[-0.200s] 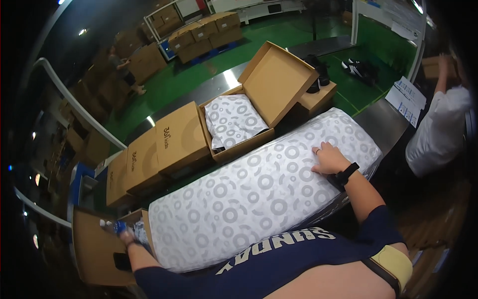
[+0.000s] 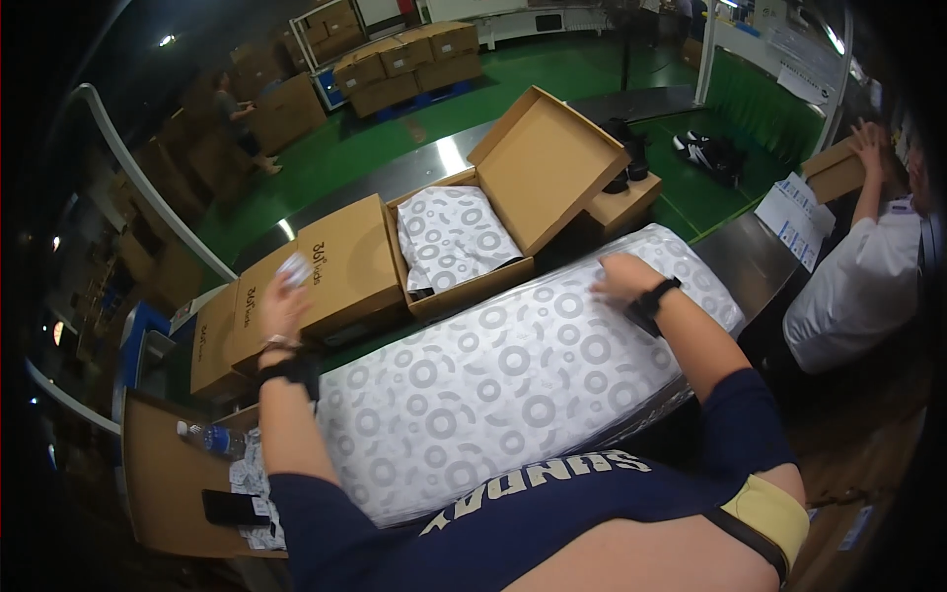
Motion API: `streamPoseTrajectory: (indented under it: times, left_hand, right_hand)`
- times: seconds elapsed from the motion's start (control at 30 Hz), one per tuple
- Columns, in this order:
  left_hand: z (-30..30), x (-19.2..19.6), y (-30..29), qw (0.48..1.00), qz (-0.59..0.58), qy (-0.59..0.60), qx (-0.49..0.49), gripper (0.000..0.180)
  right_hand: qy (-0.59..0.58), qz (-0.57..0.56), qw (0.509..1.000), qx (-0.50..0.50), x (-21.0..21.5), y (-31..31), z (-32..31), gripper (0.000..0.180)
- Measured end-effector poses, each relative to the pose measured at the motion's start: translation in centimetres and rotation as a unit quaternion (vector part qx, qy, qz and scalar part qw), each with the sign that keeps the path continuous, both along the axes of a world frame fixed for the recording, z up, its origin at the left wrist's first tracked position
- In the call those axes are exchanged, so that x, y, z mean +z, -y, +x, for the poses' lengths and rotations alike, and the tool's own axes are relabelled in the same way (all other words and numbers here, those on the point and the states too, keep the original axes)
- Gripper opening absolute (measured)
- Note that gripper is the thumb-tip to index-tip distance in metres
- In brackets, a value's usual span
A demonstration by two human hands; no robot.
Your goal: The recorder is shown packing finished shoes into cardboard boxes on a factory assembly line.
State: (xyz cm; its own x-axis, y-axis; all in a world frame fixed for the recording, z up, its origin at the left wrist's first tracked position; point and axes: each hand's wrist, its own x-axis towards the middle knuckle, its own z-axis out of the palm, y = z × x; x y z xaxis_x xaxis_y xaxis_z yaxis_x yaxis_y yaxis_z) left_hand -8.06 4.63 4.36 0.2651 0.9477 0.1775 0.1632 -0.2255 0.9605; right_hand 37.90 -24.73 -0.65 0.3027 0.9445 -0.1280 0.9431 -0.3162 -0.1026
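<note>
My left hand is raised near the closed brown shoe boxes, its fingers pinching a small white packet with printing on it. My right hand is over the far right part of a thick stack of white wrapping paper with grey rings. Its fingers look apart and slightly bent, somewhat blurred, with nothing visible in them. Beyond the stack stands an open shoe box, its lid tilted up. Inside it, ring-patterned paper covers the contents.
At lower left an open carton holds small white packets, a plastic bottle and a black phone. Dark shoes rest on a box behind the lid. A co-worker's white sleeve is at right, beside printed sheets.
My left hand has risen from the carton at lower left toward the closed boxes, now with a small white packet. My right hand has shifted slightly up and left over the paper stack.
</note>
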Motion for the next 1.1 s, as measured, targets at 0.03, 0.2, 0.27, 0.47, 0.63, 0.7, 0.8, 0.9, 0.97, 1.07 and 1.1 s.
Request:
streamPoseTrajectory:
  times: [0.03, 0.2, 0.27, 0.47, 0.63, 0.7, 0.8, 0.9, 0.97, 1.07, 1.1]
  left_hand:
    - [3.7, 0.1, 1.2, 0.991, -0.016, -0.066, -0.115, 0.047]
    - [12.6, -10.8, 2.5, 0.972, 0.051, -0.227, -0.042, 0.081]
    - [11.0, -12.4, 0.7, 0.989, -0.126, 0.074, -0.029, 0.084]
    - [14.8, -10.7, 1.9, 0.963, -0.163, -0.165, -0.137, 0.060]
    - [15.7, -11.5, -2.5, 0.952, 0.028, -0.302, -0.033, 0.029]
    - [14.9, -8.6, -3.9, 0.920, 0.012, -0.385, -0.065, 0.026]
    - [18.1, -2.9, -2.8, 0.838, 0.066, -0.534, -0.090, 0.033]
    - [17.1, -2.1, -4.2, 0.834, 0.205, -0.512, 0.017, 0.033]
    - [15.8, -3.4, -5.2, 0.811, 0.256, -0.526, 0.023, 0.036]
    - [16.4, -6.1, -5.1, 0.820, 0.092, -0.565, 0.002, 0.040]
    - [17.4, -6.3, -4.5, 0.813, 0.064, -0.578, 0.028, 0.038]
  right_hand:
    - [0.034, 0.030, 0.999, 0.011, 0.0, -2.0, 0.1, 0.044]
    - [-0.178, 0.153, 0.972, 0.009, -1.0, -10.3, -0.2, 0.071]
    - [-0.245, 0.208, 0.942, 0.094, -1.5, -12.9, -3.2, 0.084]
    - [-0.092, -0.056, 0.988, 0.108, 0.1, -11.9, -5.9, 0.079]
    - [-0.140, 0.172, 0.975, 0.026, -4.1, -14.1, -2.8, 0.059]
    - [-0.159, 0.345, 0.922, -0.070, -3.3, -13.8, -2.6, 0.055]
    - [-0.179, 0.323, 0.913, -0.174, -4.1, -11.9, 0.1, 0.056]
    - [-0.184, 0.327, 0.911, -0.173, -4.3, -11.4, -0.1, 0.055]
    - [-0.233, 0.311, 0.904, -0.178, -4.2, -11.4, -0.6, 0.055]
    - [-0.232, 0.274, 0.918, -0.169, -5.7, -10.2, 0.2, 0.053]
    - [-0.240, 0.236, 0.926, -0.168, -6.2, -9.7, 0.7, 0.053]
